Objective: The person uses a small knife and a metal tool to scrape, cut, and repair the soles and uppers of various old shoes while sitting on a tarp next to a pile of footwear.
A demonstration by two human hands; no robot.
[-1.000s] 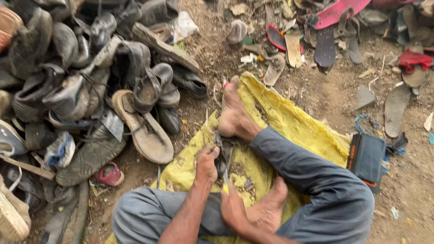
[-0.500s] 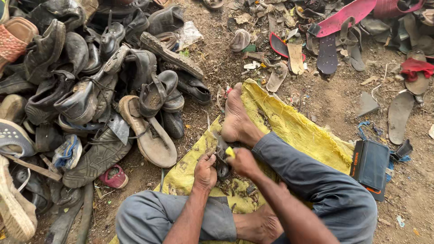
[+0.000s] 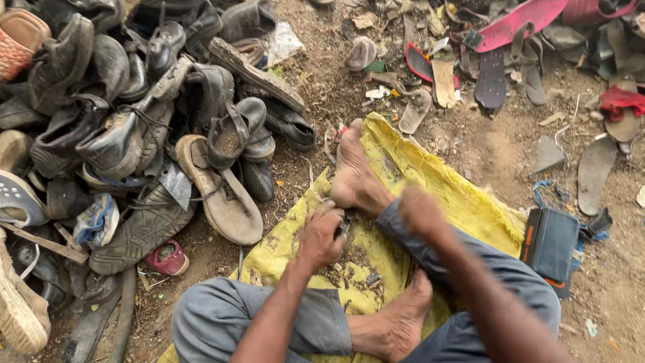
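Note:
I sit cross-legged on a yellow woven sack [image 3: 457, 195] spread on the dirt, in grey trousers and with bare feet. My left hand [image 3: 321, 235] is closed around a small dark piece [image 3: 344, 226], held against the heel of my outstretched foot [image 3: 353, 171]. My right hand [image 3: 420, 212] is lifted just right of that foot; it is blurred and its fingers look curled. Dark scraps [image 3: 356, 272] lie on the sack between my legs. My other foot [image 3: 400, 323] rests on the sack near my lap.
A big heap of worn dark shoes [image 3: 114, 134] fills the left side, with a tan sandal [image 3: 225, 195] at its edge and a small red shoe [image 3: 166, 259] nearby. Loose soles [image 3: 494, 77] and a pink sole [image 3: 521, 20] lie at the top right. A dark blue pouch [image 3: 551, 245] sits beside my right knee.
My right hand has left the small piece and moved up and to the right. My left hand stays on the piece by the heel. The view has shifted slightly.

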